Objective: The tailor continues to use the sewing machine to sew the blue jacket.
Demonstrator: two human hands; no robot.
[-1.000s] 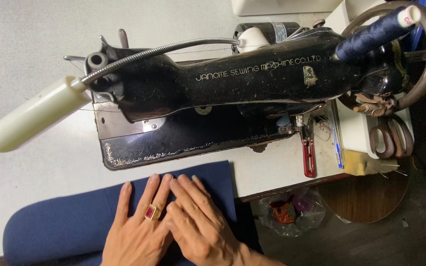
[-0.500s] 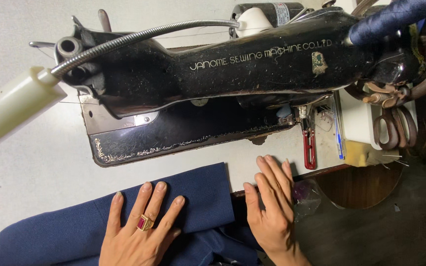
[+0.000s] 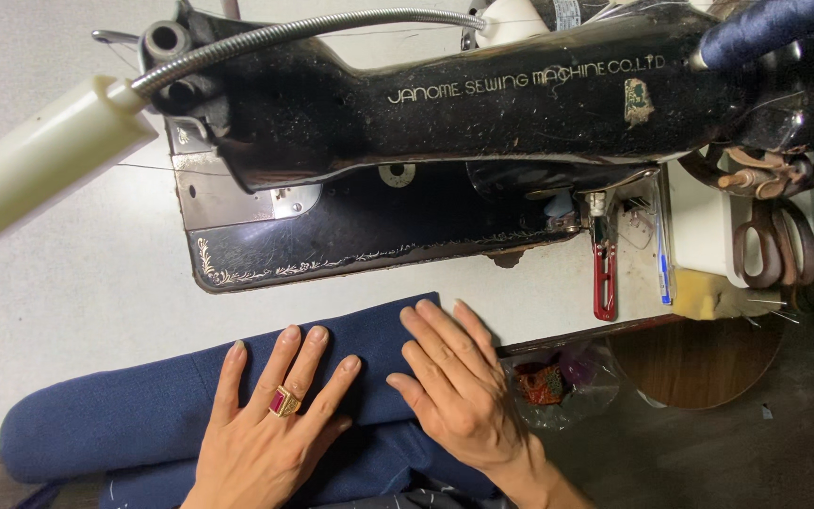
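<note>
Both hands lie flat, fingers spread, pressing on the blue cloth point(image 3: 143, 415) at the counter's point(image 3: 77, 311) near edge, below the sewing machine point(image 3: 445, 104). Left hand point(image 3: 270, 434) wears a ring point(image 3: 283, 402); right hand point(image 3: 459, 391) rests just beside it, grasping nothing.

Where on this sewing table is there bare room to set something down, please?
Bare table lies left of the sewing machine, between the cream lamp and blue fabric. The right end is crowded: scissors, red tool, pen.
</note>
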